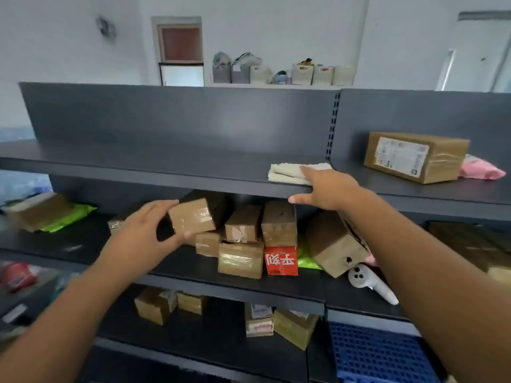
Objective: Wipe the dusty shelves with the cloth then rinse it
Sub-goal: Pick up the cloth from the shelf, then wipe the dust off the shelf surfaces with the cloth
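A folded white cloth [293, 171] lies on the dark grey top shelf [166, 164], near its front edge. My right hand [329, 189] rests flat on the cloth's right end, fingers on the fabric and thumb hanging under the shelf lip. On the middle shelf [83, 244] my left hand [146, 230] has its fingers spread around a small taped cardboard box [192, 218], thumb under the box and fingers at its left side. The box is tilted and leans on the pile behind it.
Several taped brown boxes [246, 244], a red box [280, 261] and a white handheld device [370, 283] crowd the middle shelf. A larger labelled box [414, 157] and a pink packet [481, 170] sit at the top right. A blue perforated crate [378, 355] stands lower right.
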